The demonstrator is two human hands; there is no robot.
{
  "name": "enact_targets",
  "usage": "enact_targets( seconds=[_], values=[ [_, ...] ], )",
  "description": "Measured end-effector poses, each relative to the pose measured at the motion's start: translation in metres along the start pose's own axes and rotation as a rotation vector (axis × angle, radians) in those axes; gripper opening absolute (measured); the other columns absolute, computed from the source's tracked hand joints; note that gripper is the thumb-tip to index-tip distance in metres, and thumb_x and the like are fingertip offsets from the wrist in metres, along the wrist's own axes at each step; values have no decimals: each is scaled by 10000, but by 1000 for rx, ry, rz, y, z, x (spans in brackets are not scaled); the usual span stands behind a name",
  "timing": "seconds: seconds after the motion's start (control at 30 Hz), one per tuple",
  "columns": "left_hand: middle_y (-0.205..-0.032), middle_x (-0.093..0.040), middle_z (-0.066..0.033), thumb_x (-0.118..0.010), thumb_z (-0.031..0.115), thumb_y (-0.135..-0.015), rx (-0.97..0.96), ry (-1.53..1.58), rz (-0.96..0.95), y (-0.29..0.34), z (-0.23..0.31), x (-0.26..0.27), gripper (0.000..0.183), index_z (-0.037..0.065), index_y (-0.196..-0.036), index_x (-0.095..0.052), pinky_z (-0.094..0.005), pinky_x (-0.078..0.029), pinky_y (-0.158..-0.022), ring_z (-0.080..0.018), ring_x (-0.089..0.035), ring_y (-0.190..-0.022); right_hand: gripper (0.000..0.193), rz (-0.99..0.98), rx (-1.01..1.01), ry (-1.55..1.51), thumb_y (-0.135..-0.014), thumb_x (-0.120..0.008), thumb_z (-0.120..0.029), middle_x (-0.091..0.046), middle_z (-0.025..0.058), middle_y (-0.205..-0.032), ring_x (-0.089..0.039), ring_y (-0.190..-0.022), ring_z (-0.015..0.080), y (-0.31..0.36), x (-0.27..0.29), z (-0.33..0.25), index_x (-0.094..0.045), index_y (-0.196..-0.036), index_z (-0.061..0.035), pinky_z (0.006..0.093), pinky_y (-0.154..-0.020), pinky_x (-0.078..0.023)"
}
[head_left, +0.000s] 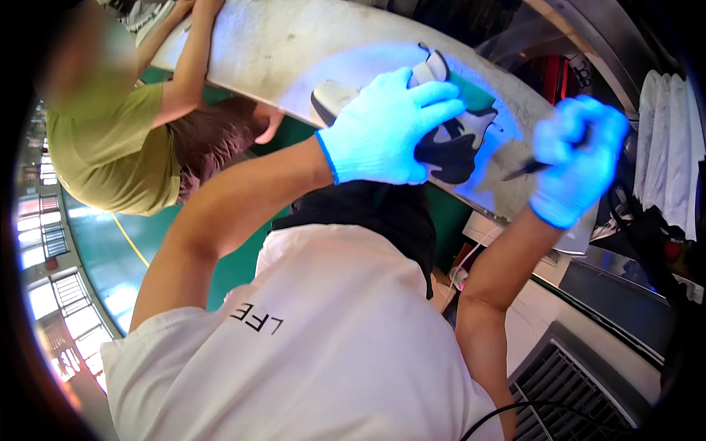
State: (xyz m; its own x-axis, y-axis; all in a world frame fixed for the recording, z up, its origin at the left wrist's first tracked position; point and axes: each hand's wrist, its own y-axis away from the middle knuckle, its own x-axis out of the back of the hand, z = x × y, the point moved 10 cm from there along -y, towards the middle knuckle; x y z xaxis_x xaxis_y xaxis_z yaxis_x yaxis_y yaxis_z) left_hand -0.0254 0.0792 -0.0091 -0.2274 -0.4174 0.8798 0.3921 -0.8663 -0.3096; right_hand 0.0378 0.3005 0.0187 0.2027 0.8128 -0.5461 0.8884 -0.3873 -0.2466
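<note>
A sneaker in black, grey and cream (450, 156) lies on the long pale workbench, under a patch of blue light. My left hand (386, 128), in a pale glove that looks blue, covers the middle of the shoe and grips it, fingers spread over one side and thumb toward the other. To the right of the shoe, raised and slightly blurred, is my right hand (577, 158), gloved the same way. Its fingers are curled round a slim dark pointed tool (523, 171), whose tip points left toward the shoe. I cannot make out the tool's exact kind.
The pale workbench (272, 44) runs from upper left to right. A co-worker in an olive shirt (110, 154) sits at its left, arms on the bench. White cloths (665, 140) hang at the far right. A dark grille (570, 382) stands at lower right, with a black cable across it.
</note>
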Motion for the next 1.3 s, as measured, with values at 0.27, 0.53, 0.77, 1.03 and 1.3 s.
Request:
enact_targets(
  seconds=[0.27,0.53,0.77,1.03,1.3],
  values=[
    [-1637,-593,-77,-1009,332,-616,-40,-32,89,13,11,3,1031,198,-1569,-640,-601,-537,-1114,-502,-586,-1348,1228,70,-157,788,-702,-1068,-182,-649,218,-1523,-679,-1352,297,85,-11,63,-391,-1708,6,416,-1079,-622],
    [-1656,-575,-90,-1024,345,-598,-78,-99,108,17,12,2,1070,210,-1584,-633,-624,-512,-1141,-536,-551,-1414,1090,94,-149,995,-746,-1023,-159,-752,229,-1365,-772,-1167,294,70,-4,89,-465,-1663,30,401,-962,-650],
    [-1666,-562,-108,-1021,348,-591,-46,-122,6,1,11,5,1084,201,-1589,-626,-601,-526,-1124,-493,-582,-1390,385,561,-138,-465,-1195,-573,-432,-753,36,-905,-380,-488,77,79,76,102,-754,-1207,-93,267,-462,-306],
    [-1621,-602,-128,-1004,319,-571,-5,-106,-5,2,13,0,1061,178,-1562,-654,-587,-560,-1075,-507,-613,-1342,258,741,-97,-132,-1136,-705,-363,-578,-37,-753,-396,-490,69,58,68,118,-643,-990,-160,273,-454,-312],
    [-1607,-621,-159,-1020,309,-533,12,-214,20,1,19,-4,1085,123,-1546,-678,-574,-551,-1129,-481,-623,-1396,266,725,-88,-86,-1106,-740,-282,-568,31,-739,-492,-492,140,35,68,116,-661,-1000,-51,318,-439,-417]
  ],
)
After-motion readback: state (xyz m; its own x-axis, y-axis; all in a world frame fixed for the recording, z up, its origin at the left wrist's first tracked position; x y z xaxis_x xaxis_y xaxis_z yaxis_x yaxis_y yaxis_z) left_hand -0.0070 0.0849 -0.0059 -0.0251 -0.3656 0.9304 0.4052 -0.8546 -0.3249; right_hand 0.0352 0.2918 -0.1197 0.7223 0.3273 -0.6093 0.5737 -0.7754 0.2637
